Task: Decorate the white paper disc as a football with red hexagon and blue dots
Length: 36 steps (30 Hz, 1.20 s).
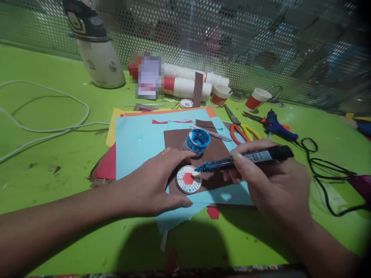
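Note:
A round white disc lies on brown paper, with a red hexagon at its middle and blue dots in several of its outer sections. My left hand rests beside it, thumb and forefinger spread around its left side; whether they touch its rim I cannot tell. In my right hand is a black marker, its long tip speckled blue and held at the disc's upper right edge. Just behind the disc stands a small open jar smeared with blue paint, near my left forefinger.
Light blue paper lies under the brown sheet. Behind are a silver pen, scissors, a blue glue gun, paper cups and a spray bottle. Cables run right; a white cord curls left.

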Each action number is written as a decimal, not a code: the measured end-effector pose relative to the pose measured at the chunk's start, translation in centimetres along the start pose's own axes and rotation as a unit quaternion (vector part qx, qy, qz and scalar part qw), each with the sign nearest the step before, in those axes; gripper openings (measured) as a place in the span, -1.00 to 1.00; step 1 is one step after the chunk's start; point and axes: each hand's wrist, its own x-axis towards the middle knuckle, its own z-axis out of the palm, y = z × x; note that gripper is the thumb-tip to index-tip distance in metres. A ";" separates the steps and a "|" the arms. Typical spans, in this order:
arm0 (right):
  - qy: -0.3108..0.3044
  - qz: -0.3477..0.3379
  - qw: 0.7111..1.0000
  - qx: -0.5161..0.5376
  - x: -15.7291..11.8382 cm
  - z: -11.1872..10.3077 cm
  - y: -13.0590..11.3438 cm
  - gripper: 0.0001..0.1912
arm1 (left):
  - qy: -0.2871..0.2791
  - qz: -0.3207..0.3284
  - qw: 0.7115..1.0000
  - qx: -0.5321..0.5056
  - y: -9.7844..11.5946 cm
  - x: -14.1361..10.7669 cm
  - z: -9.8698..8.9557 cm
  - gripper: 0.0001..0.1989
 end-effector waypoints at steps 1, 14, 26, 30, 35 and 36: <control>-0.001 0.002 1.000 0.004 0.0 0.1 0.0 -0.92 | -0.001 0.001 1.000 -0.010 0.0 0.0 -0.1 -0.25; -0.103 -0.004 0.995 0.017 -0.3 0.8 0.3 -0.93 | 0.015 -0.013 0.999 -0.041 -0.6 -0.1 0.5 -0.31; -0.132 0.008 0.991 0.031 -0.7 1.0 0.3 -0.92 | 0.027 0.003 1.000 -0.013 -0.9 -0.1 0.8 -0.29; -0.133 0.016 0.990 0.041 -0.7 1.2 0.4 -0.92 | 0.023 0.003 1.000 -0.003 -0.9 -0.1 0.7 -0.28; -0.134 0.010 0.990 0.033 -0.7 1.3 0.6 -0.92 | 0.023 -0.002 1.000 -0.006 -0.8 0.0 0.7 -0.28; -0.132 0.006 0.991 0.030 -0.7 1.3 0.6 -0.92 | 0.022 -0.003 1.000 -0.007 -0.8 0.0 0.7 -0.29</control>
